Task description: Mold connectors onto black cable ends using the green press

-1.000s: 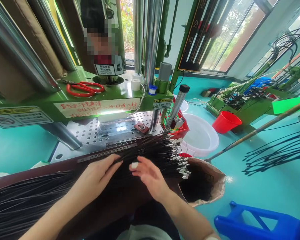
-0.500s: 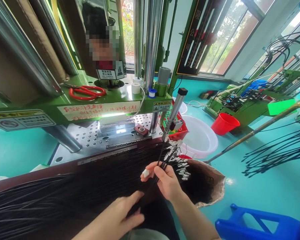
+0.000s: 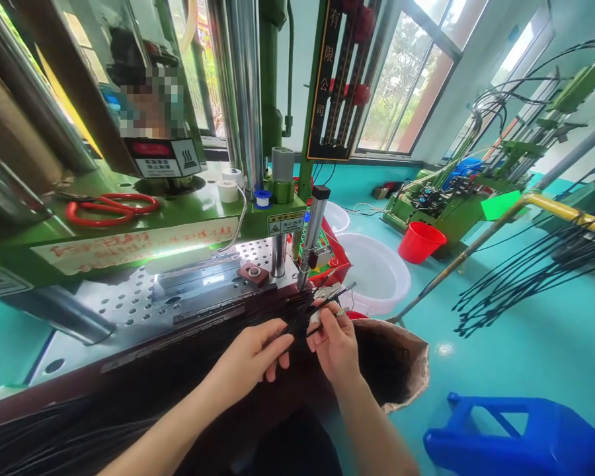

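Note:
My left hand [image 3: 258, 354] is closed around a bunch of thin black cables [image 3: 293, 324] above the dark front ledge of the press. Just to its right, my right hand [image 3: 336, 344] pinches a black cable near its silvery connector end [image 3: 343, 311]. White wrapping shows on one of its fingers. Beyond the fingertips, several more silvery connectors [image 3: 328, 291] cluster at the ends of the bunch. Many loose black cables [image 3: 54, 433] lie along the ledge at the lower left. How many cables each hand grips I cannot tell.
Ahead stands the green press [image 3: 198, 221], with red-handled scissors [image 3: 112, 210] on it. To the right are a paper sack [image 3: 419, 360], a white tub [image 3: 401, 271], a red bucket [image 3: 421, 241] and a blue stool [image 3: 520, 436]. Cables hang from a yellow pipe [image 3: 570, 211].
My left hand has moved up and right and now grips the cable bunch. My right hand has shifted slightly right, from the bunch to a cable's connector end. The view has turned right.

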`<state>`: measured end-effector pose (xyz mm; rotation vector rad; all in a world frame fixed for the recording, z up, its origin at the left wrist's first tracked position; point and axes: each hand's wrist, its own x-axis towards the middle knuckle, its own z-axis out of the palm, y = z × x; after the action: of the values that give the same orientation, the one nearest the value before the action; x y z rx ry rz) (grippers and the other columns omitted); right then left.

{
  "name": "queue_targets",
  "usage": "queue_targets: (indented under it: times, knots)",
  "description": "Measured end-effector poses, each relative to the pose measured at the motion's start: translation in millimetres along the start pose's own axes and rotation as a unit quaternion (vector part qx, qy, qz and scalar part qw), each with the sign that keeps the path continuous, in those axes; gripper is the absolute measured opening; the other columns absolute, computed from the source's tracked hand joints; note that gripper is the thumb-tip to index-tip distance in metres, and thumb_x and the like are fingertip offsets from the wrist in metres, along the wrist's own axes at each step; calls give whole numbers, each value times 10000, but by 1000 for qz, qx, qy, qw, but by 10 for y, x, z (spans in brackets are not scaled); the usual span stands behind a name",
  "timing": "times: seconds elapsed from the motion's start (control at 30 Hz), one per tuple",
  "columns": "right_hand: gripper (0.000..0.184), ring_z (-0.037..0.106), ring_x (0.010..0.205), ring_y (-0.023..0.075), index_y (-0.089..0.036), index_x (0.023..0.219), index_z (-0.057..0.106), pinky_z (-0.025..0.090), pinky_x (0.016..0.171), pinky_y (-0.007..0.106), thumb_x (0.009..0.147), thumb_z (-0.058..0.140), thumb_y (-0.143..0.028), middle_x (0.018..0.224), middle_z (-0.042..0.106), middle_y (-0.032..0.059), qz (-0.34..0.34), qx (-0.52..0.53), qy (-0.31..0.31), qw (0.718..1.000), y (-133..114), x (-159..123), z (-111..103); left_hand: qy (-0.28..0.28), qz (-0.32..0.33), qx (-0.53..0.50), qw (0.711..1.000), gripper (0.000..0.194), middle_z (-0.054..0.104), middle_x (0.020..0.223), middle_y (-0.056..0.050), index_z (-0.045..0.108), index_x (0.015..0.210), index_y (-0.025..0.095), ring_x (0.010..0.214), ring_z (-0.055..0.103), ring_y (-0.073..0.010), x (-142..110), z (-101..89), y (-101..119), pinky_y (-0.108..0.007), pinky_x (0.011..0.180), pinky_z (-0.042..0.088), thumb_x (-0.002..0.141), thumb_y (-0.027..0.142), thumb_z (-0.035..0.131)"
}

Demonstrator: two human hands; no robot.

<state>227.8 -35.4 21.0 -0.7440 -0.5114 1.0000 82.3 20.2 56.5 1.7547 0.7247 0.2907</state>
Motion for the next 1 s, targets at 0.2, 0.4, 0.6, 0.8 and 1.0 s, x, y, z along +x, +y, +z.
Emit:
queue_targets:
  times: [0.2,0.4,0.6,0.8,1.0]
  knots:
    - [143,376,409,48,-185,750,552,421,359,178,724,654,-281,532,485,-60,-10,11,9,1000,-102,61,-49,-20,-12,-31,999,317,561,639,16,473,747,157,462,482,-65,19,12,32,-169,399,332,819,457,402]
    - [186,400,409,53,-195,795,520,458,380,203,699,675,-230,523,494,-73,2,6,-37,999,-119,14,-60,-34,2,-45,998,331,560,617,15,474,733,153,416,423,-49,-27,44,3,-169,384,314,828,459,391]
    - [144,484,455,73,-180,778,546,471,393,207,729,653,-263,590,576,-30,12,21,-96,995,-98,0,-75,-30,1,-36,999,335,552,610,12,490,728,154,432,434,-58,-67,60,9,-173,387,322,828,459,396]
    - [142,495,423,80,-180,787,547,465,378,219,737,647,-268,590,589,-26,27,13,-119,992,-57,13,-61,-36,21,-42,998,328,560,580,27,515,792,158,383,395,-42,-83,67,-24,-171,387,299,843,454,382]
    - [96,501,480,86,-187,795,555,504,434,256,761,613,-256,657,575,-26,-22,10,-58,998,-49,13,-47,29,3,-3,1000,363,559,616,6,517,725,157,456,459,-69,-58,41,-15,-178,405,337,833,473,376]
